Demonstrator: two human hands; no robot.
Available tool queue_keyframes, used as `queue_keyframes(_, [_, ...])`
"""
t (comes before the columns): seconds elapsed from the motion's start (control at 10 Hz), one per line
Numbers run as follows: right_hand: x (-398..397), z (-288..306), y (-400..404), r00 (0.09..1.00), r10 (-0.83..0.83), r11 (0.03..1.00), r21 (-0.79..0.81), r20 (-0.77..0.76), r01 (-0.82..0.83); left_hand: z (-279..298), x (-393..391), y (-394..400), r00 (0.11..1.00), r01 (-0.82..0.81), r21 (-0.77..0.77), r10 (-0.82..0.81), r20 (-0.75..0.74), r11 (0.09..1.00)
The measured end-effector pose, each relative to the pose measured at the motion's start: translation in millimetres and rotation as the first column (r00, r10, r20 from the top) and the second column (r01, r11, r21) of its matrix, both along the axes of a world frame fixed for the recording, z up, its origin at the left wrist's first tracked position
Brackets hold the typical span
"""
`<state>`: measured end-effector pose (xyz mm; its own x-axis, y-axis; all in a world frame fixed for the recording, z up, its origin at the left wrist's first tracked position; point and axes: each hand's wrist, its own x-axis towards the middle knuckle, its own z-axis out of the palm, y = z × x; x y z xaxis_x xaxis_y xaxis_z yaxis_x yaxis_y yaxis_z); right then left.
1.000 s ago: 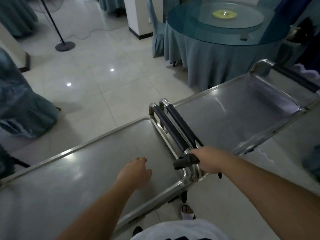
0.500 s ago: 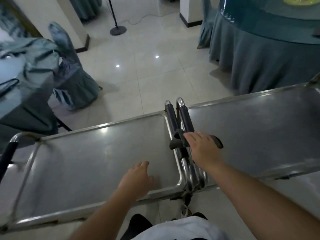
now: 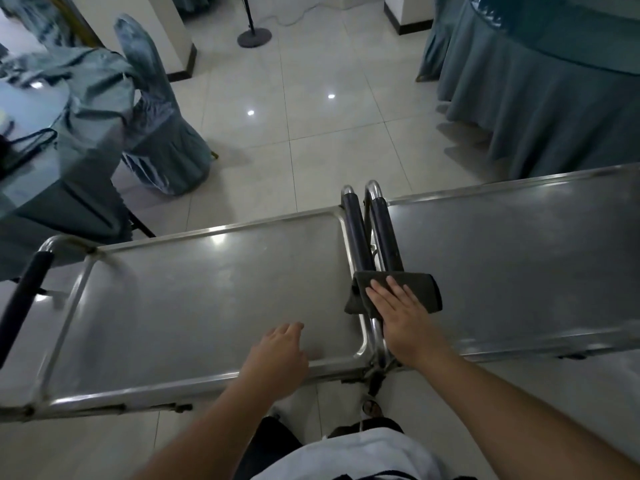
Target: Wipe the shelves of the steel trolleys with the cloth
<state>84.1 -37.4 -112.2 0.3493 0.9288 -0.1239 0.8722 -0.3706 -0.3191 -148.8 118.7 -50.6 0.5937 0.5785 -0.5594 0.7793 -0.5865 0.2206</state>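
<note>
Head view: two steel trolleys stand end to end, the left trolley & the right trolley, their top shelves level w/ each other. Between them two handles w/ dark grips run side by side, nearly touching. The dark grey cloth lies draped over the near part of both handles, one end hanging toward the left shelf, the other end on the right shelf. The right hand lies flat on the cloth, fingers straight & together, palm down – it presses, it does not grasp. The left hand is over the near right corner of the left shelf, fingers loosely bent, holding nothing; if it touches the steel, I cannot tell. At the far left end of the left trolley another dark handle shows. Behind – pale tiled floor, a covered chair at left, a round table w/ blue-grey skirt at right, a round stand base at the top.
</note>
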Motion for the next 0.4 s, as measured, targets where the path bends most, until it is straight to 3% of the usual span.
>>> queue_keyframes(0.2, [0.8,5.7,7.1,0.997,-0.064,0.99,-0.13,-0.039,0.058,1.8,-21.1,18.5,0.999,0.038,-0.017,-0.038,-0.003,0.999])
queue_keyframes(0.4, [-54.9,22.1,33.0,0.976,-0.207,0.975,-0.069,0.074,0.212,11.7,-64.5,52.5,0.995,0.083,-0.005,-0.082,0.056,0.997])
